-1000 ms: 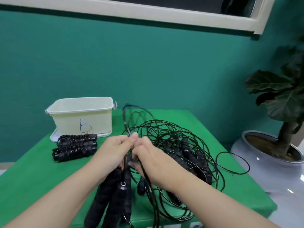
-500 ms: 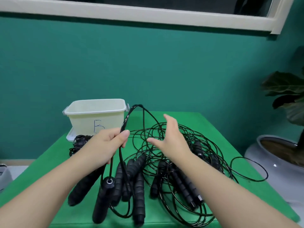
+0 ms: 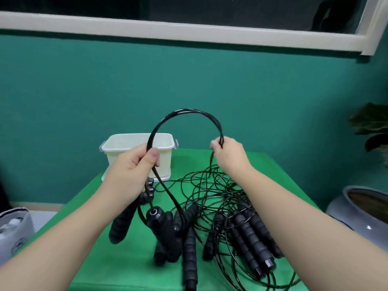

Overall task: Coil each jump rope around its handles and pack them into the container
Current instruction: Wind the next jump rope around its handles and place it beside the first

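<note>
**Rope Drawn Out in an Arch Above the Bench**

At the near edge of the green-covered bench lies a pile of black foam-grip handles with thin black cords tangled in loose loops toward the right side. These cross one another and are likely to snag any cord pulled through them.

The left hand is clenched on one black foam handle, which hangs below the fist, and pinches the doubled black cord between thumb and fingers. A second handle dangles on its cord just below this hand. The right hand grips the same doubled cord further along, so the cord arches between the hands. Judged from this hold, the cord is being drawn out and kept taut to separate it from the pile before winding it round the handles.

Behind the left hand, near the far left corner, stands the open cream plastic container; its contents cannot be seen. Dark handle ends show just in front of it.

Off the bench: a grey ceramic planter at right, a grey bag at left.
</note>
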### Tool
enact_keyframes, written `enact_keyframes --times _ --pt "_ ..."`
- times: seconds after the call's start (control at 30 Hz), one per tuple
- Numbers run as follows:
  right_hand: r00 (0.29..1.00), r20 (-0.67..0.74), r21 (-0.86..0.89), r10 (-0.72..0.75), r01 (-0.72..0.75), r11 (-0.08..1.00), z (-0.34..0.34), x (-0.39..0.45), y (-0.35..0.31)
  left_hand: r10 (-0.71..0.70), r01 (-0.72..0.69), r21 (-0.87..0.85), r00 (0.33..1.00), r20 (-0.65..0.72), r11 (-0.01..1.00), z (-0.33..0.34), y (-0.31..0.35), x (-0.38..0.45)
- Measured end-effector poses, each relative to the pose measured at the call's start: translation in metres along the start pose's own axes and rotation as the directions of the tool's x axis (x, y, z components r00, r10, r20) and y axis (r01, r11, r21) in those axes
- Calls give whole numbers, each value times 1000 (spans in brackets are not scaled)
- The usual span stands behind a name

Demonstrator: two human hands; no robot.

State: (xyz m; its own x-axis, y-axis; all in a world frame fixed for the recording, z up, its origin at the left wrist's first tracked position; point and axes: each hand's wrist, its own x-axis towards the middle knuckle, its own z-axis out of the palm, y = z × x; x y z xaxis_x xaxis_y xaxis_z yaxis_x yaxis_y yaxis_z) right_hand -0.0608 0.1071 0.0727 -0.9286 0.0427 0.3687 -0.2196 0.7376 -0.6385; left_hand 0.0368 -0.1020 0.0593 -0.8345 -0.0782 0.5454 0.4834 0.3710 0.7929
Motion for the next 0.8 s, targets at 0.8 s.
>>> enact_keyframes --times 0.8 --pt "795 522 222 -309 222 949 19 -182 -22 -102 67 -340 991 -86 938 17 29 -90"
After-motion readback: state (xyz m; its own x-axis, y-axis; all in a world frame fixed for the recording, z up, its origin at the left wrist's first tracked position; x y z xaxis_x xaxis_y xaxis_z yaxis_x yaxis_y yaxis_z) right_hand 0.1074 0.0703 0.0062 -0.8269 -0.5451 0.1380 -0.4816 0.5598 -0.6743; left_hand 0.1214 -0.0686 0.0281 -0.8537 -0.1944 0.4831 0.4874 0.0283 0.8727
